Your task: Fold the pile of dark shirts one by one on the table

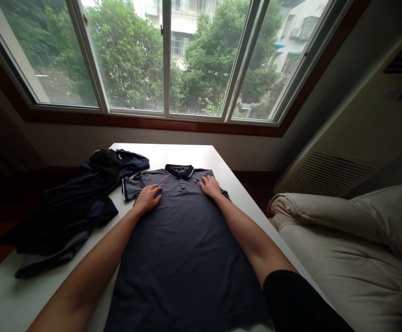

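Observation:
A dark grey polo shirt point(183, 240) lies spread front side up on the white table point(201, 152), its black collar with a white edge toward the window. My left hand point(148, 198) rests flat on the shirt near the left sleeve, fingers apart. On the upper right of the shirt, by the chest and the right sleeve, lies my right hand point(210, 186) with its fingers spread. The right sleeve is partly hidden under my right hand and forearm. Neither hand grips anything.
A heap of dark clothes point(72, 207) lies along the table's left side and hangs over its edge. To the right stands a cream padded sofa point(342, 240). Beyond the table are a wall and a wide window point(166, 115); a vented unit point(328, 170) stands at the right.

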`<action>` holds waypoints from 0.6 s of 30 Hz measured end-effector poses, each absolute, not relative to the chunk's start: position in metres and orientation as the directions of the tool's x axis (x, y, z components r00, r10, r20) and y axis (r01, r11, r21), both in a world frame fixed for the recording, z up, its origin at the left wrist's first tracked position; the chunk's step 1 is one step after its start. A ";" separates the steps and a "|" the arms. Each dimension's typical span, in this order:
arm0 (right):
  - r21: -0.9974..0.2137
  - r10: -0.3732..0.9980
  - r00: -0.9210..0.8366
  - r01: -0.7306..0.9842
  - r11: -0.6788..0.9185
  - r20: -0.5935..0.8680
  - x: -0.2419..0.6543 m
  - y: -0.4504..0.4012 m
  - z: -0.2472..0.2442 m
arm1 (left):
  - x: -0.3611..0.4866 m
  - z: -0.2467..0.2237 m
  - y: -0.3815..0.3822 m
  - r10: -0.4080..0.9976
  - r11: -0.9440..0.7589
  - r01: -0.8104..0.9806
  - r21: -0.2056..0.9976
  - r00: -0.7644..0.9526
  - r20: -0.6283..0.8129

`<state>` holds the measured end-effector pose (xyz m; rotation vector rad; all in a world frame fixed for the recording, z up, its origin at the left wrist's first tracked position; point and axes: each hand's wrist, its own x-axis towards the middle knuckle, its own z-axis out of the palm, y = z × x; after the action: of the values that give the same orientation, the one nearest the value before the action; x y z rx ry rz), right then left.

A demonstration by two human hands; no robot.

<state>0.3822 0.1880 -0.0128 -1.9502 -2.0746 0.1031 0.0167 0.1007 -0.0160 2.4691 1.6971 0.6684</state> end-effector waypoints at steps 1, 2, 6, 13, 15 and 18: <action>-0.238 0.993 -0.031 0.970 0.058 0.118 0.383 0.190 -0.017 | 0.017 -0.014 0.102 0.906 -0.377 0.870 0.317 0.275 0.322; -0.231 0.996 -0.021 0.972 0.040 0.085 0.385 0.192 -0.020 | 0.018 -0.011 0.103 0.908 -0.362 0.868 0.340 0.247 0.337; -0.221 0.999 0.027 0.975 -0.019 0.032 0.403 0.203 -0.028 | 0.007 0.001 0.117 0.916 -0.194 0.898 0.395 0.021 0.401; -0.188 0.994 0.037 0.982 -0.017 0.103 0.427 0.209 -0.029 | -0.033 0.001 0.140 0.848 0.331 0.898 0.290 -0.418 0.327; -0.157 0.980 0.008 0.987 0.024 0.197 0.426 0.204 -0.028 | -0.039 0.003 0.149 0.853 0.377 0.885 0.272 -0.447 0.271; -0.122 0.938 -0.067 0.986 0.115 0.340 0.425 0.197 -0.025 | -0.044 0.013 0.163 0.885 0.376 0.848 0.373 -0.448 0.128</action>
<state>0.4250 0.1971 -0.0253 -1.8801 -2.0667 -0.2003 -0.0442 0.1630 0.0125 1.5965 2.5276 0.5970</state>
